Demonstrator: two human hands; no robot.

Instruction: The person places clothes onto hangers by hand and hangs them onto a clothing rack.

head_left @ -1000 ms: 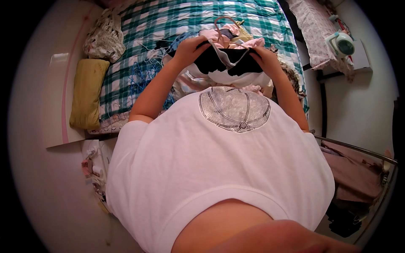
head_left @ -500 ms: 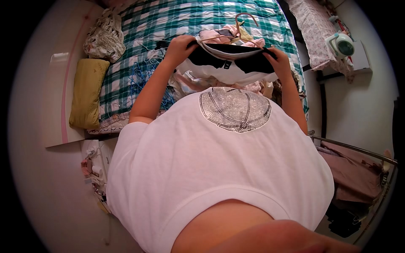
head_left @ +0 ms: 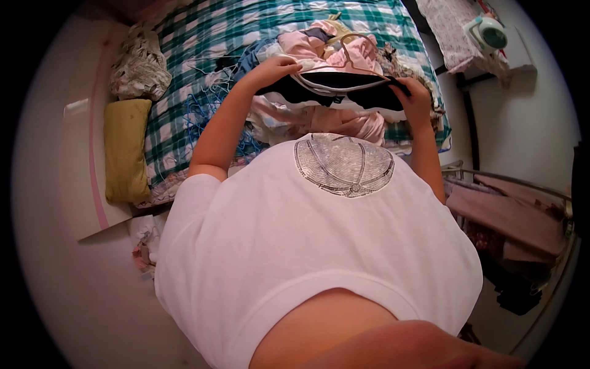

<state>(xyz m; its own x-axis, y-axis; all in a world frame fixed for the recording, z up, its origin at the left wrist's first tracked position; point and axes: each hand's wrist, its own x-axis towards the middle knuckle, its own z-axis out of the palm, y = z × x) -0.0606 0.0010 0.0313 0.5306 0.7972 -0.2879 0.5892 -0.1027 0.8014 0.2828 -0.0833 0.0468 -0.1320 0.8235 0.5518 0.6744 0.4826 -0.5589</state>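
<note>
A black and white top (head_left: 369, 97) is stretched between my two hands over the bed, its neckline facing up. A thin brown clothes hanger (head_left: 349, 56) sits in the neckline, its hook standing out past the collar. My left hand (head_left: 278, 69) pinches the top at its left shoulder. At the opposite shoulder, my right hand (head_left: 415, 99) has its fingers closed on the cloth. Behind the hanger lies a pile of pink clothes (head_left: 301, 46), and more pink cloth (head_left: 350, 125) shows beneath the top.
The bed has a green and white checked cover (head_left: 209, 31). Blue hangers (head_left: 200, 123) lie tangled at my left, near a yellow pillow (head_left: 126, 150) and a bundled patterned cloth (head_left: 140, 67). To my right stand a metal rack with pink cloth (head_left: 510, 212) and a small fan (head_left: 491, 34).
The top has tipped, so less of its white body shows. The hanger's hook sits slightly lower in view. Both hands keep their hold, and the camera view has shifted a little.
</note>
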